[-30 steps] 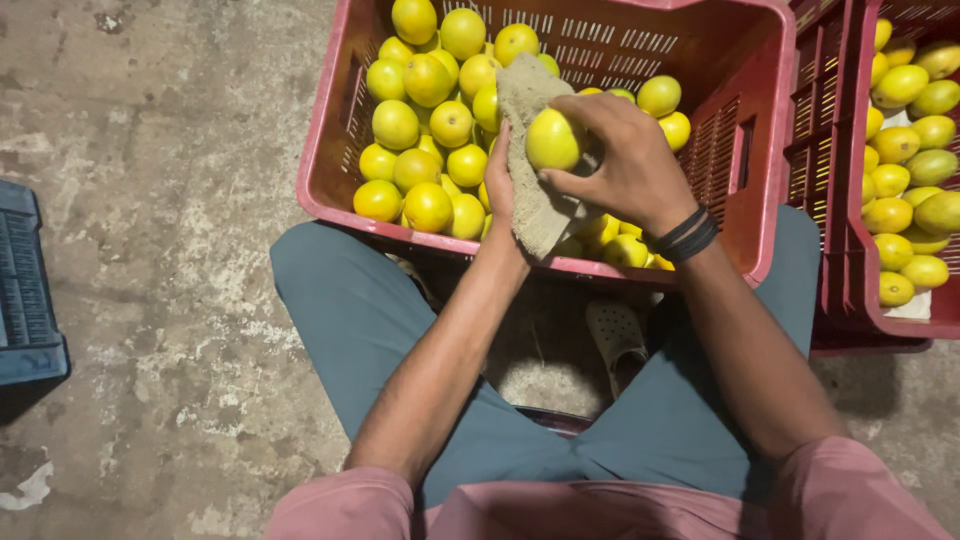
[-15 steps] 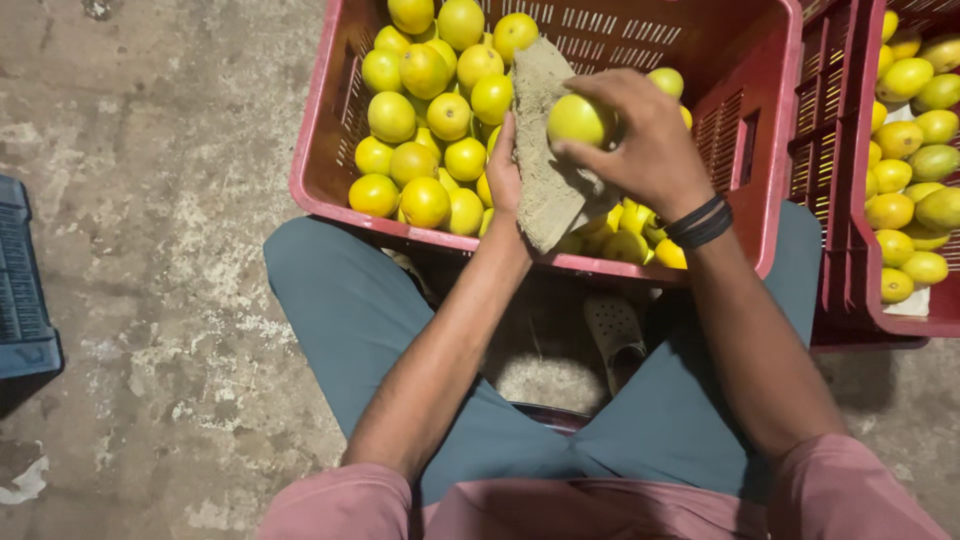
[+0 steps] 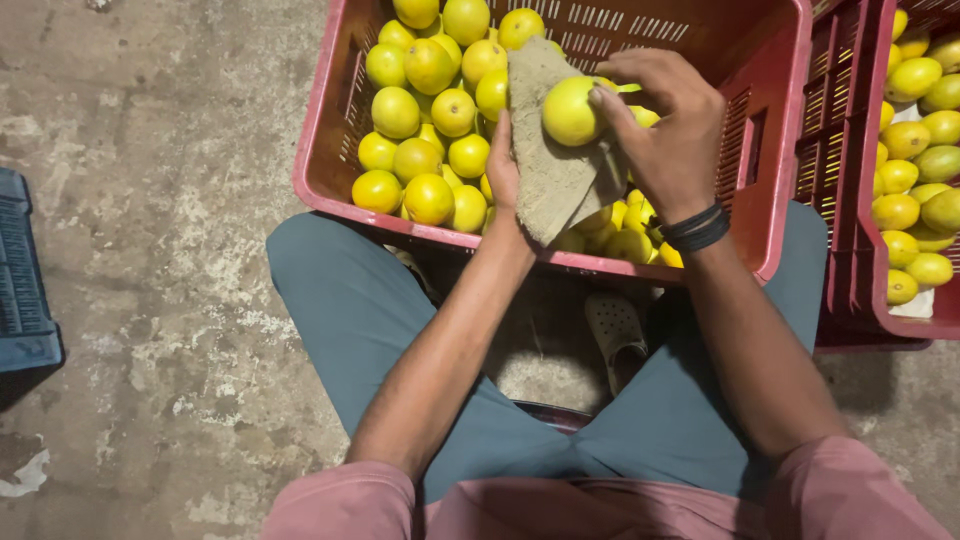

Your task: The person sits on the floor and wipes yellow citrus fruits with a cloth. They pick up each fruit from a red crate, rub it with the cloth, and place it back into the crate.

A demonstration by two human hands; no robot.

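- A seated person wipes a round yellow fruit (image 3: 570, 110) with a coarse tan cloth (image 3: 553, 170) above a red plastic crate (image 3: 780, 150) set on the floor between the knees.
- The right hand (image 3: 665, 130) is curled over the fruit, fingertips (image 3: 600, 98) pinching it from the top and side; a dark band circles the wrist.
- The left hand (image 3: 502, 165) lies mostly behind the cloth, palm up, backing it against the fruit; how its fingers are set cannot be told.
- The step in hand looks like rubbing one fruit clean, held just over the heap of yellow fruit (image 3: 430, 110) filling the crate's left half.
- The next move would seem to call for turning the fruit in the cloth to reach its hidden side, grip kept firm so it does not slip.
- A second red crate (image 3: 850, 200) stands touching on the right, holding more yellow-green fruit (image 3: 920, 150) on a pale liner.
- A dark blue crate (image 3: 25, 280) sits at the left edge on stained concrete.
- No labels or signs show on any crate.
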